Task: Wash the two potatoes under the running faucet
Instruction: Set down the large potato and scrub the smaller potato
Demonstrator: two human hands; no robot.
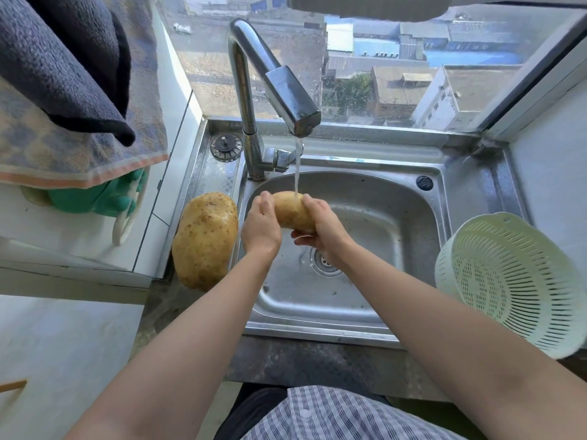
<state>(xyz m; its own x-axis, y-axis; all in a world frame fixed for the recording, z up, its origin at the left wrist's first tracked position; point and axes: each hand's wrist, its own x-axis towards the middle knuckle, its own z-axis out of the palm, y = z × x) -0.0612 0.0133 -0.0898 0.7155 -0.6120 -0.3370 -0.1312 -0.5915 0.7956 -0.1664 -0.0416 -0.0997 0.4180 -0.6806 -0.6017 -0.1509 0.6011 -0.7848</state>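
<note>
Water streams from the chrome faucet (279, 87) onto a small potato (290, 211) held over the steel sink (397, 198). My left hand (260, 227) grips the potato's left end. My right hand (320, 223) curls round its right side and underside. A second, larger potato (205, 239) lies on the sink's left ledge, apart from both hands.
A white plastic colander (514, 281) sits tilted on the counter right of the sink. A drain strainer plug (226, 147) rests at the back left ledge. Towels (73, 90) and a green glove (104, 198) hang at the left. A window runs behind the sink.
</note>
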